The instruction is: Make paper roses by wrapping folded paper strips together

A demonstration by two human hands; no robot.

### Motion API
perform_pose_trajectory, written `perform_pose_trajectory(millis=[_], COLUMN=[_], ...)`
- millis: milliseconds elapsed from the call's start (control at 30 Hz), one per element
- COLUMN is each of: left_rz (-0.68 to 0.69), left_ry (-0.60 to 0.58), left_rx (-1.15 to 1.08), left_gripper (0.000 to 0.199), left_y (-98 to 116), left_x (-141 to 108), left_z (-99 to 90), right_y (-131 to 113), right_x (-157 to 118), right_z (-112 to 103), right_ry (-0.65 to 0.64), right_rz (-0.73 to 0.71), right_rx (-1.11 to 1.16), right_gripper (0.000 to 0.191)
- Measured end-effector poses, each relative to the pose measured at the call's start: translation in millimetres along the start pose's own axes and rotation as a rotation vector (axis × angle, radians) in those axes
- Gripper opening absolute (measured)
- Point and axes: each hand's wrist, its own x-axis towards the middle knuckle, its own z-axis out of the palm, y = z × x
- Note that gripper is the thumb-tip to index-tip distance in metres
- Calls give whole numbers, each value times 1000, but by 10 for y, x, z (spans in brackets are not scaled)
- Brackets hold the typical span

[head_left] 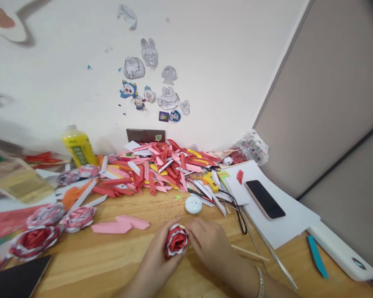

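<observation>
A red and white folded-paper rose (177, 240) is held over the front middle of the wooden table. My left hand (160, 250) wraps round its left side, thumb below and fingers behind. On the right, my right hand (207, 240) has its thumb and fingertips pinched at the rose's upper right edge, where a small pale bit shows. Whether that bit is a loose strip or part of the flower is not clear. Just behind the hands sits a white rounded case (193, 205). Two pink folded paper strips (121, 224) lie left of my left hand.
A heap of red, pink and white folded strips (155, 165) runs along the wall. A yellow glue gun (210, 182) with a black cord lies right of it. Finished paper roses (35, 242) and a yellow bottle (78, 147) stand left; a phone (265, 198) rests on white paper (294, 219).
</observation>
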Motion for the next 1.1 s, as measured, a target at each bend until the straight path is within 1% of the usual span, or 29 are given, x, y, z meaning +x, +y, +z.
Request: perform_pose_trajectory(millis=[133, 300, 367, 500, 600, 700, 800, 933, 1100], left_rz=[17, 54, 51, 52, 62, 64, 64, 68, 87], left_ry=[-23, -32, -41, -36, -49, -51, -28, -16, -43], left_rx=[24, 18, 18, 38, 43, 68, 94, 102, 109], left_gripper=[49, 50, 50, 48, 47, 47, 45, 45, 45], left_y=[-33, -32, -17, -9, -18, -13, 11, 23, -23], left_x=[0, 0, 0, -2, -7, -8, -5, -3, -6], left_z=[-8, -18, -22, -24, -20, -20, -23, -25, -16], right_y=[15, 67, 81, 72, 45, 29, 27, 34, 62], right_x=[-31, -29, -23, -9, 1, -2, -11, -10, -14], right_z=[38, 22, 4, -13, -7, 14, 33, 40, 51], right_ry=[-68, -136, -144, -90, 0, 76, 68, 51, 50], right_rz=[19, -86, -111, -126, -70, -34, -63, -100, -77], right_rx=[-43, -75, -89, -100, -52, -49, -70, -80, -59], right_gripper=[24, 13, 12, 20, 27, 38, 45, 46, 46])
